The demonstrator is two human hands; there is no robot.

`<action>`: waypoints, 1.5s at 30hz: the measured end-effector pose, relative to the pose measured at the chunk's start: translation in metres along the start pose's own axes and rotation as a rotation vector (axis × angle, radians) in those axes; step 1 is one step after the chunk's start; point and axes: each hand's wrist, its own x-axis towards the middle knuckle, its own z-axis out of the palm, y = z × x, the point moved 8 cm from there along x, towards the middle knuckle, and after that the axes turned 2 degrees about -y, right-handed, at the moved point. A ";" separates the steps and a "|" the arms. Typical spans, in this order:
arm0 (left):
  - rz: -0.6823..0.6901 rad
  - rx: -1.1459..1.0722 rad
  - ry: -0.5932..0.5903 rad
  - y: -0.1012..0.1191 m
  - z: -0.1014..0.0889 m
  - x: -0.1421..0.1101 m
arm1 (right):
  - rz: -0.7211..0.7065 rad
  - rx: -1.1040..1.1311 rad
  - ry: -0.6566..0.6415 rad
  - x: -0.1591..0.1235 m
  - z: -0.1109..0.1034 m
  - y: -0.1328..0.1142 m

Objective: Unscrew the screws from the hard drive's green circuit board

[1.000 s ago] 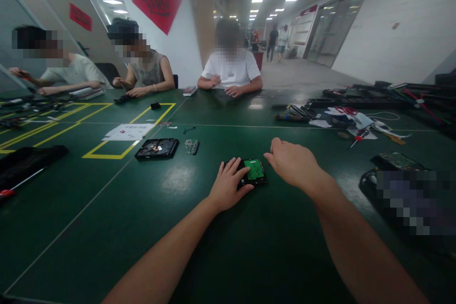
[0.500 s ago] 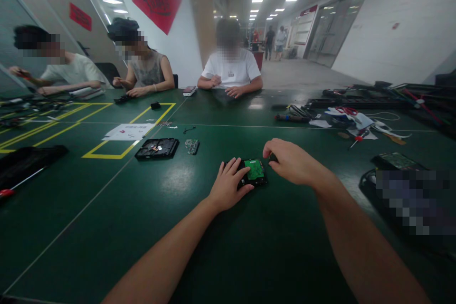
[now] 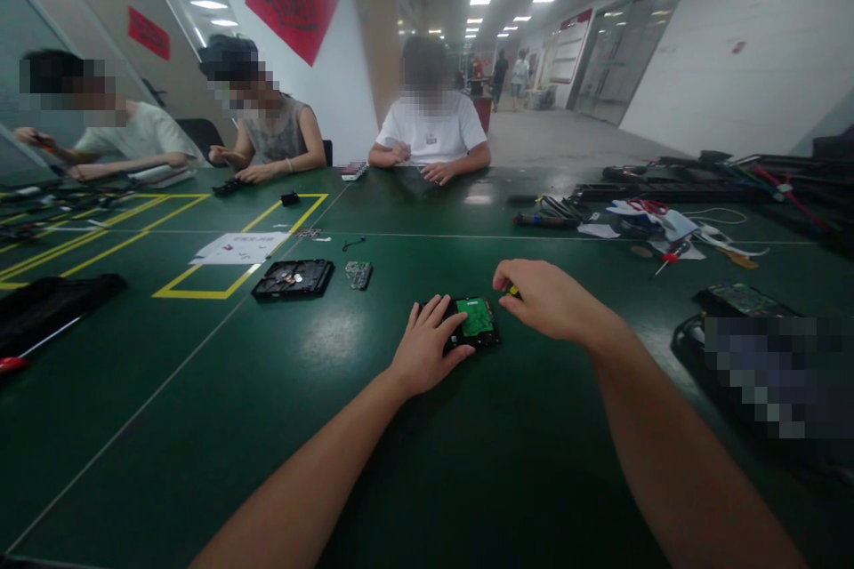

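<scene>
A black hard drive (image 3: pixel 490 341) lies on the green table with its green circuit board (image 3: pixel 476 316) facing up. My left hand (image 3: pixel 432 342) rests flat over the drive's left part, fingers spread and the thumb along the near edge. Just right of the drive, my right hand (image 3: pixel 537 298) is closed, thumb and fingers curled around a small tool handle with some yellow (image 3: pixel 513 291); the rest of that tool is hidden. Farther left lie an opened black drive case (image 3: pixel 294 279) and a loose circuit board (image 3: pixel 358 275).
White paper (image 3: pixel 241 247) lies by yellow tape lines. A black tray (image 3: pixel 53 307) is at the left. To the right are cables and scraps (image 3: pixel 667 227), a red-handled screwdriver (image 3: pixel 670 258) and a board on dark parts (image 3: pixel 744 302). Several people sit across the table.
My right hand has turned slightly beside the drive, and a yellow part of the tool now shows between its fingers. My left hand stays on the drive.
</scene>
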 end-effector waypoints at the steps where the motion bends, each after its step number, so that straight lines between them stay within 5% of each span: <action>1: 0.002 -0.003 0.000 0.000 0.000 0.000 | -0.020 0.014 -0.013 -0.001 0.000 -0.001; 7: -0.006 0.000 -0.007 0.001 0.001 0.000 | -0.026 -0.001 -0.028 -0.007 -0.002 -0.010; 14: -0.010 0.001 -0.006 0.002 -0.001 0.000 | 0.173 -0.177 0.025 -0.003 -0.002 -0.002; 23: -0.010 0.002 -0.018 0.002 -0.001 0.000 | -0.098 0.019 -0.003 -0.005 -0.001 -0.013; 30: -0.011 -0.007 -0.013 0.001 0.000 0.000 | 0.191 -0.156 0.014 -0.005 0.000 0.002; 37: -0.009 -0.007 -0.011 0.001 0.000 0.000 | -0.061 -0.006 0.011 -0.002 0.000 -0.010; 42: -0.013 -0.003 -0.009 0.001 0.001 0.001 | 0.154 -0.127 0.018 -0.005 0.000 0.005; 45: -0.011 0.006 -0.006 0.001 0.001 0.001 | 0.058 -0.104 -0.010 -0.004 0.002 -0.003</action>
